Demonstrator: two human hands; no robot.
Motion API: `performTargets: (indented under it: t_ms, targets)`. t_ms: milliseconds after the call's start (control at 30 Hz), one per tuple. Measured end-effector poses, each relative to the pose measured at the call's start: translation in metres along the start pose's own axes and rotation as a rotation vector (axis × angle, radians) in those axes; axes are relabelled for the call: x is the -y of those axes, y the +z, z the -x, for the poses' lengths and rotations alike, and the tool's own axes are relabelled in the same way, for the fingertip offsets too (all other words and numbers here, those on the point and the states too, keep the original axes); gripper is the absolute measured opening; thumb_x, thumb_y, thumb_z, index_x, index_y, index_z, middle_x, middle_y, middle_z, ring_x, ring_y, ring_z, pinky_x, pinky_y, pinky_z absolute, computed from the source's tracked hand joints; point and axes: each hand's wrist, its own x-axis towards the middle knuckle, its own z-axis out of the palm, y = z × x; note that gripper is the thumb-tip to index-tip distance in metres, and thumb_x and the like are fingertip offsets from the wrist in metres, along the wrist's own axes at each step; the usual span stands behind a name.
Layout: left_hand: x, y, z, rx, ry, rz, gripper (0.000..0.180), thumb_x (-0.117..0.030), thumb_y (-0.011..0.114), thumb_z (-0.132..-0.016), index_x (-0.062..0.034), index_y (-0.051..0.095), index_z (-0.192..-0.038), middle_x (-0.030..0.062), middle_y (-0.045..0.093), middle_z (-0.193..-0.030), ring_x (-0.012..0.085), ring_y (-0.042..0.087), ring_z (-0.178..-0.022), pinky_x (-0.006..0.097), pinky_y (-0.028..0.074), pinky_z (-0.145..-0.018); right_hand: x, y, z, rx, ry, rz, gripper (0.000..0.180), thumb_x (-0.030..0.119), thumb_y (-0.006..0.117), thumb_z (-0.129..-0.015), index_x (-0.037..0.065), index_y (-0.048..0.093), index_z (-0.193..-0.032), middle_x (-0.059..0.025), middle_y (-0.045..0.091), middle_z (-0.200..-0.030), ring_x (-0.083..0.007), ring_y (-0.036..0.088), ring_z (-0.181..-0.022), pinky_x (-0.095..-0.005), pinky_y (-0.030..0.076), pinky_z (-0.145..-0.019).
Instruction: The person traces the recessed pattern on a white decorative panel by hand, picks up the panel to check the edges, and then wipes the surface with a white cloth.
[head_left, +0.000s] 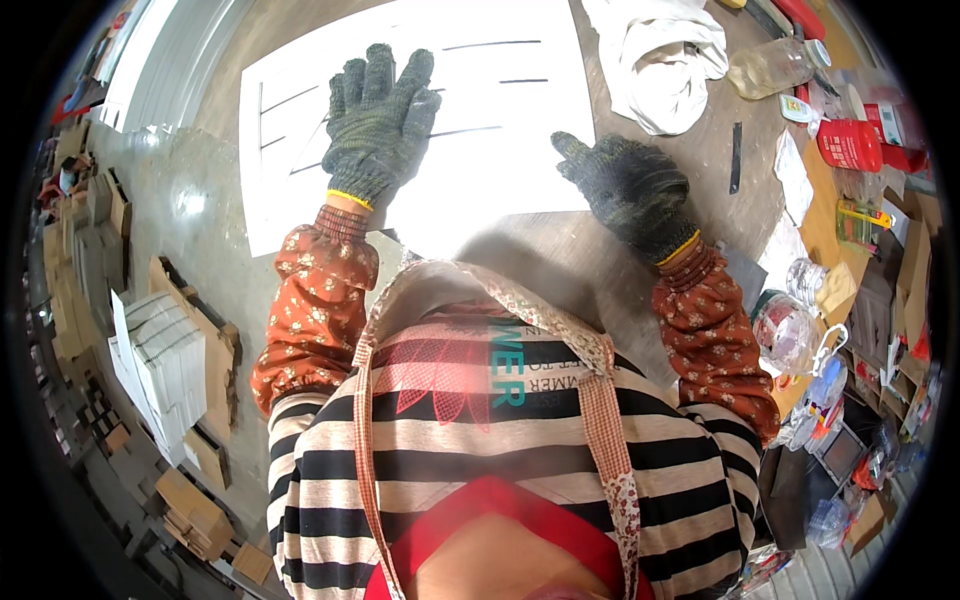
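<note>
Worktable (pixel 560 255), white sheet (pixel 500 110) under flat left hand (pixel 378 120), right hand (pixel 630 185) at its edge

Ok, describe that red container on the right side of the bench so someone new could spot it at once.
Start at the big white sheet under both gloved hands, then move right across the bare bench, past the crumpled white cloth. The red container lies on its side near the right rim, just below a clear bottle; its solid red body sets it apart.
</note>
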Motion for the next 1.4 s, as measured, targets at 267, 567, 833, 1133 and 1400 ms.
performTargets:
  t_ms: [267,567,833,1133,1400]
  targets:
    - [-0.002,-0.005,-0.001,0.038,-0.009,-0.006,0.054,-0.05,0.035,-0.096,-0.0244,0.044,-0.142,0.0193,0.036,-0.147,0.0419,0.035,-0.132,0.057,0.025,-0.11,0.01,-0.009,-0.012,0.155,0.074,0.054,0.029,0.026,0.051,-0.097,0.015,0.057,-0.123,-0.0108,0.065,-0.082,-0.0257,0.064,-0.072,-0.04,0.052,-0.062]
    - [-0.001,-0.006,-0.001,-0.005,0.034,0.007,0.053,-0.049,0.037,-0.096,-0.0216,0.046,-0.141,0.021,0.04,-0.143,0.0423,0.039,-0.127,0.057,0.028,-0.106,0.009,-0.004,-0.021,0.123,0.056,0.021,0.025,0.027,0.049,-0.098,0.015,0.056,-0.118,-0.012,0.064,-0.081,-0.028,0.065,-0.073,-0.0417,0.052,-0.062]
    - [-0.007,-0.015,0.0,0.047,0.003,-0.006,0.06,-0.056,0.045,-0.094,-0.0221,0.045,-0.143,0.024,0.038,-0.146,0.0474,0.036,-0.133,0.058,0.022,-0.112,0.028,-0.009,-0.031,0.077,0.138,-0.002,0.017,0.023,0.052,-0.095,0.014,0.06,-0.108,-0.0121,0.065,-0.081,-0.0286,0.065,-0.069,-0.0393,0.052,-0.058]
    - [-0.007,-0.024,-0.004,0.078,0.019,0.07,0.06,-0.056,0.045,-0.094,-0.0214,0.046,-0.142,0.0238,0.039,-0.146,0.0468,0.036,-0.133,0.057,0.023,-0.111,0.035,0.002,-0.011,-0.092,0.196,-0.118,0.03,0.011,0.055,-0.09,0.009,0.059,-0.119,-0.0133,0.065,-0.082,-0.0293,0.063,-0.07,-0.0409,0.051,-0.062]
    - [-0.008,-0.021,-0.004,0.05,0.001,0.015,0.059,-0.056,0.045,-0.094,-0.021,0.047,-0.141,0.023,0.041,-0.144,0.0463,0.039,-0.13,0.057,0.026,-0.109,0.041,0.014,0.002,-0.4,0.076,-0.067,0.027,0.007,0.059,-0.085,0.003,0.063,-0.111,-0.0135,0.065,-0.08,-0.0308,0.061,-0.071,-0.0413,0.05,-0.067]
